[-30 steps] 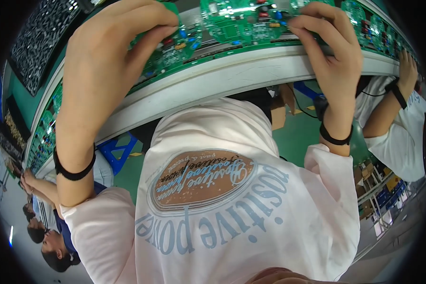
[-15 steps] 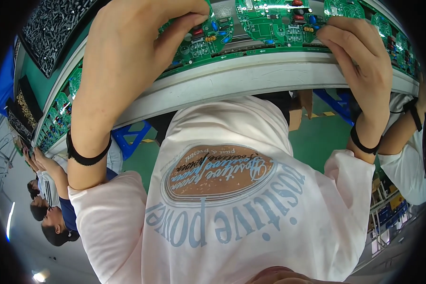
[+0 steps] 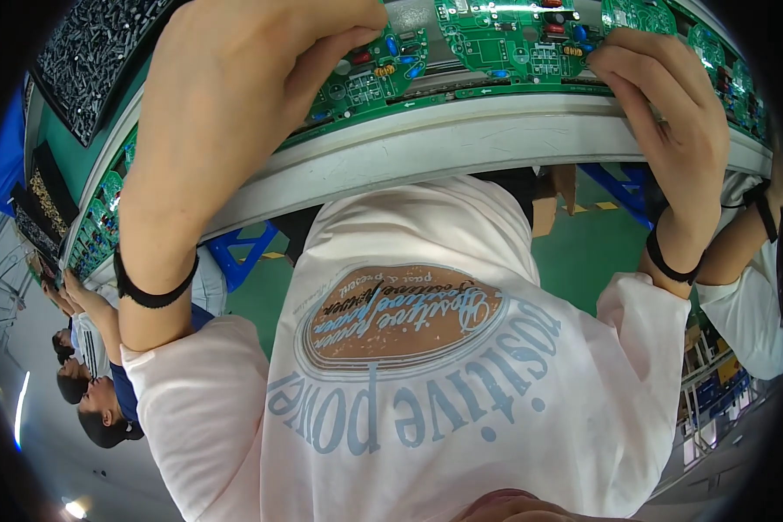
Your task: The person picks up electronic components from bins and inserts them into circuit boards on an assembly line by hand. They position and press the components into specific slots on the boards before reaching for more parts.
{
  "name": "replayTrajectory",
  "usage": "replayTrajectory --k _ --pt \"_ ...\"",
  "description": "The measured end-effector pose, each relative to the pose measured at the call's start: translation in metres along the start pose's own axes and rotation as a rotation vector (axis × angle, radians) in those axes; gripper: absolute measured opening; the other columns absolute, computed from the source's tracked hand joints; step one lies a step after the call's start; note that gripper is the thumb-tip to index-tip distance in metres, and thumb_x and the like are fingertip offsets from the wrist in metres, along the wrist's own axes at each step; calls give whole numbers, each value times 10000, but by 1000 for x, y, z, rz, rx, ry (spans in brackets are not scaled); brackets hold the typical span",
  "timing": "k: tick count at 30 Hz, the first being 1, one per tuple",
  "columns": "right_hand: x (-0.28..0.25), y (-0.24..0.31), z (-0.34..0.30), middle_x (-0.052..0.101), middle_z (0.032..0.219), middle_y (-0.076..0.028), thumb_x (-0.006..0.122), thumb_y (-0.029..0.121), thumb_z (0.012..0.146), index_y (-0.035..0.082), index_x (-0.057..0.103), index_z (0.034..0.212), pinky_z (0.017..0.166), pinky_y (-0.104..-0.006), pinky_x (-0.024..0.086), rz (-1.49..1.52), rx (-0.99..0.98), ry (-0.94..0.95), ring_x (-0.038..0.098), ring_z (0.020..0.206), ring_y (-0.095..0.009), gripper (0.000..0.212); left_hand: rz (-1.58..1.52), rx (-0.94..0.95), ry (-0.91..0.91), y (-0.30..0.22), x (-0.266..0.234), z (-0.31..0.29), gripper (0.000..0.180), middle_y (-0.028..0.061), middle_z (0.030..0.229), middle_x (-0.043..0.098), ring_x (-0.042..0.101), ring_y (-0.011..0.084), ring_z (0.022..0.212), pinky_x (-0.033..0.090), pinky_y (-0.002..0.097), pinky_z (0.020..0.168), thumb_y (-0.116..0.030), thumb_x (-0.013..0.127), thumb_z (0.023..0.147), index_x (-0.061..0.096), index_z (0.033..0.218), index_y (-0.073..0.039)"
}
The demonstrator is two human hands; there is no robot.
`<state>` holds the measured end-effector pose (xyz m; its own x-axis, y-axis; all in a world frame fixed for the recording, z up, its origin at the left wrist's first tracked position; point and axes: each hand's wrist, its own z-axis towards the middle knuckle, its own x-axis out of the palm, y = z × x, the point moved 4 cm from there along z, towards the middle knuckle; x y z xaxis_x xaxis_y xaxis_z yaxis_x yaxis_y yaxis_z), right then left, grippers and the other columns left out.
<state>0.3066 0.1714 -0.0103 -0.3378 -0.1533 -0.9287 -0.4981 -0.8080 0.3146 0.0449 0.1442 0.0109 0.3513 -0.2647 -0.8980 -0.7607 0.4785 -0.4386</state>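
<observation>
Green circuit boards (image 3: 487,54) stand in a row along the rail at the top of the view, carrying red, blue and striped yellow components. Over the left part of the boards is my left hand (image 3: 261,74), thumb and forefinger pinched near a blue component (image 3: 391,45). Whatever lies between those fingertips is hidden. My right hand (image 3: 661,87) reaches a board farther right. Its fingers are bent together beside a small blue component (image 3: 580,33) and a striped resistor (image 3: 572,51), and I cannot make out what they grip.
A pale metal rail (image 3: 426,139) runs along the near side of the boards. At the far left, a black tray (image 3: 96,65) holds many small dark parts, and another bin (image 3: 48,196) holds tan pieces. Co-workers sit at the left, and one person's arm (image 3: 744,235) is close at the right.
The boards have shifted slightly to the right, and my right hand has moved a little right with them. My left wrist and forearm have drifted slightly left; its fingers remain pinched.
</observation>
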Motion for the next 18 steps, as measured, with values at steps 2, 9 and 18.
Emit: replayTrajectory --k 2,9,18 --pt "0 -2 -6 715 1058 -72 767 -20 818 25 733 1012 763 -329 509 -9 18 4 659 896 -247 202 13 13 20 0 3 2 139 144 965 721 702 338 842 572 377 737 2 742 851 720 987 -10" --pt "-7 11 1 664 1008 -111 738 -13 837 17 717 963 743 -366 512 57 241 138 652 896 -288 132 23 30 -107 -3 14 -1 170 104 1048 733 706 310 921 560 333 811 -36 736 891 730 1061 -30" --pt "1 -3 -9 715 1010 -75 760 -6 805 32 724 1003 718 -339 509 -56 -14 -25 658 853 -262 205 60 15 9 -12 6 7 177 129 1048 727 713 293 908 565 345 795 -33 721 908 739 1084 -36"
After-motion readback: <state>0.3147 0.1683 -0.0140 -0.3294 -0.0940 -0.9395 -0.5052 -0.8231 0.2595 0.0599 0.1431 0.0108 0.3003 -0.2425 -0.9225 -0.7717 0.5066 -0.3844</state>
